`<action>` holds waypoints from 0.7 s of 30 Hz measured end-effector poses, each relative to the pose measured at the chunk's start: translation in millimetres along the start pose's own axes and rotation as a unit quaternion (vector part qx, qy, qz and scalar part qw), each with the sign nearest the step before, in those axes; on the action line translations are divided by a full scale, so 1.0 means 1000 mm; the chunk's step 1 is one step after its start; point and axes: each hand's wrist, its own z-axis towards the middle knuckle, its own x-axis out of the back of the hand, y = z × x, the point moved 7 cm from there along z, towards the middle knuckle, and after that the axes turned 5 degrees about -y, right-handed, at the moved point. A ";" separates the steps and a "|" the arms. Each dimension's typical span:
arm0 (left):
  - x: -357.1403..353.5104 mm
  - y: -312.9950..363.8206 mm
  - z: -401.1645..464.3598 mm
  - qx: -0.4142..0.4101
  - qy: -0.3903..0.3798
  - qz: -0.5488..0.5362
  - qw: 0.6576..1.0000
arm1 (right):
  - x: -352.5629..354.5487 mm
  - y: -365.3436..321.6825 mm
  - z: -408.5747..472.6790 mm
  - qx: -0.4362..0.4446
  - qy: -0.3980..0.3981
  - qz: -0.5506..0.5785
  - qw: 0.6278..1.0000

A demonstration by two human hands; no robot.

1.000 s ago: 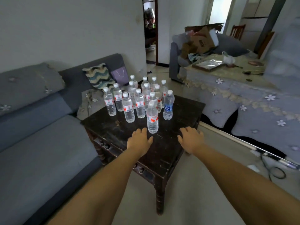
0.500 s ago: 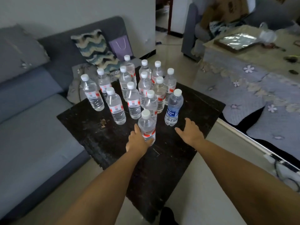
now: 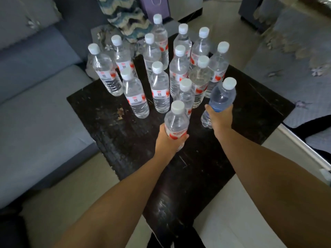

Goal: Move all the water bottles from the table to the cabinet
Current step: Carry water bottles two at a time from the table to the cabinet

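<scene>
On your left runs a grey sofa (image 3: 35, 97), its cushions pressed up close to the dark wooden table (image 3: 125, 140) that fills the middle of the view. That tabletop is scuffed and glossy, with a small brownish scrap (image 3: 120, 112) lying on its left part. At the sofa's far end a zigzag-patterned pillow (image 3: 125, 17) leans, with a purple bag (image 3: 157, 4) beside it, both cut off by the top edge. A cluster of clear water bottles (image 3: 157, 76) with white caps and red-marked labels stands upright on the far half of the table, packed so close that you cannot separate those at the back. Your left hand (image 3: 168, 140) wraps its fingers round the red-label bottle (image 3: 176, 120) nearest you, at the label; its base is hidden behind your hand, so you cannot tell whether it rests on the wood. Your right hand (image 3: 217, 116) grips the blue-label bottle (image 3: 221, 97) round its middle, covering most of the label; it tilts a little to the right. Pale floor (image 3: 232, 221) shows below the table's near corner. On your right a grey flowered cloth (image 3: 295, 59) drapes over furniture you cannot make out, and the cabinet does not appear.
</scene>
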 end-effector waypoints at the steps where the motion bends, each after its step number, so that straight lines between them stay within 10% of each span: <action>1: 0.001 0.001 0.001 0.001 -0.005 0.001 1.000 | 0.003 0.000 0.001 -0.004 0.005 -0.014 1.000; 21: -0.030 0.100 -0.063 -0.126 -0.208 0.093 0.965 | 0.133 -0.025 -0.133 0.030 0.119 -0.079 0.989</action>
